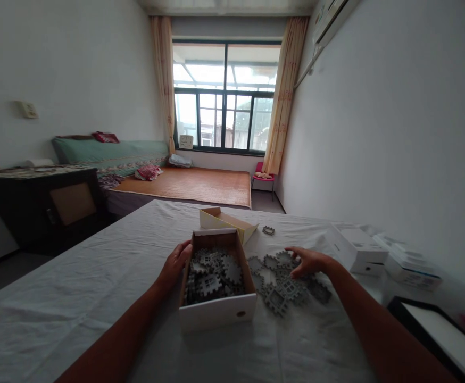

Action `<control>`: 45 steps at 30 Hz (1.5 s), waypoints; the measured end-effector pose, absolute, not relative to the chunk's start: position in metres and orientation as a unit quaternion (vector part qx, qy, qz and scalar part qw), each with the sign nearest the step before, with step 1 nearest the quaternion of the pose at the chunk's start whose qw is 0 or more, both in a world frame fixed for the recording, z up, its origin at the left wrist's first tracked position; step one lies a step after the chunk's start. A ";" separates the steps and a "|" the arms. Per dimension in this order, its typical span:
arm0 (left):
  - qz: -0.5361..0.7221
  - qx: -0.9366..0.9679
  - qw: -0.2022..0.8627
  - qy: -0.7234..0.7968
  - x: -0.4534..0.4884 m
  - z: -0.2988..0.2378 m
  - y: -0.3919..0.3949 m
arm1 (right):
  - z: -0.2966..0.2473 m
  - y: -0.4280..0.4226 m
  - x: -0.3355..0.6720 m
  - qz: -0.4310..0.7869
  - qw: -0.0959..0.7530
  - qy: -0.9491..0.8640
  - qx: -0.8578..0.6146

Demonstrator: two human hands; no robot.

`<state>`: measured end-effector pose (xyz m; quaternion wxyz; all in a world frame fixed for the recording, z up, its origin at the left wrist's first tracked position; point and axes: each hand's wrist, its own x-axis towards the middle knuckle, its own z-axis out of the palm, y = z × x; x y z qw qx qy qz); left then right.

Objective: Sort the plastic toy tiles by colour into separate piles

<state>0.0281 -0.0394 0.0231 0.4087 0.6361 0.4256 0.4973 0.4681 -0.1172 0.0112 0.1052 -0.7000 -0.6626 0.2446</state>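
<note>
An open cardboard box [217, 315] with a white front stands on the white cloth, filled with several grey interlocking pieces [212, 275]. My left hand [175, 261] rests against the box's left wall, fingers curled on its edge. To the right of the box lies a loose pile of the same grey pieces [286, 284]. My right hand [308, 261] lies over that pile, fingers spread and touching the pieces. One single grey piece [268, 230] sits apart, farther back.
The box's lid or sleeve [226, 219] lies just behind it. White cartons [360, 250] and a stack of white boxes [412, 265] stand at the right by the wall. A black-framed board [436, 330] lies at the near right. A bed, cabinet and window are beyond the table.
</note>
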 end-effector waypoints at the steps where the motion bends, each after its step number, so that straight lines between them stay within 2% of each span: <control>1: 0.498 0.636 0.405 0.428 0.028 0.023 -0.039 | 0.011 -0.115 0.465 0.262 0.111 -0.654 -0.701; 8: 0.488 0.636 0.432 0.414 0.028 0.021 -0.037 | 0.005 -0.117 0.448 0.299 0.221 -0.648 -0.665; 14: 0.485 0.632 0.426 0.428 0.028 0.022 -0.037 | 0.012 -0.125 0.435 0.380 0.303 -0.615 -0.620; 20: 0.478 0.633 0.426 0.435 0.028 0.021 -0.038 | 0.051 -0.134 0.419 0.386 0.420 -0.578 -0.583; 25: 0.475 0.641 0.419 0.434 0.030 0.023 -0.039 | 0.087 -0.141 0.335 0.351 0.517 -0.587 -0.515; 30: 0.486 0.635 0.420 0.429 0.030 0.023 -0.040 | 0.090 -0.140 0.291 0.339 0.465 -0.673 -0.465; 33: 0.489 0.630 0.431 0.422 0.029 0.021 -0.038 | 0.075 -0.134 0.315 0.234 0.446 -0.682 -0.531; 36: 0.489 0.629 0.434 0.421 0.029 0.018 -0.036 | 0.047 -0.126 0.338 0.148 0.322 -0.731 -0.582; 38: 0.487 0.632 0.438 0.415 0.028 0.017 -0.035 | 0.028 -0.120 0.343 0.146 0.201 -0.772 -0.585; 40: 0.485 0.636 0.438 0.410 0.028 0.017 -0.035 | 0.015 -0.117 0.339 0.153 0.119 -0.784 -0.589; 42: 0.487 0.638 0.432 0.410 0.028 0.018 -0.035 | 0.013 -0.117 0.334 0.138 0.081 -0.785 -0.598; 45: 0.492 0.637 0.429 0.410 0.029 0.019 -0.036 | 0.022 -0.123 0.327 0.098 0.068 -0.793 -0.597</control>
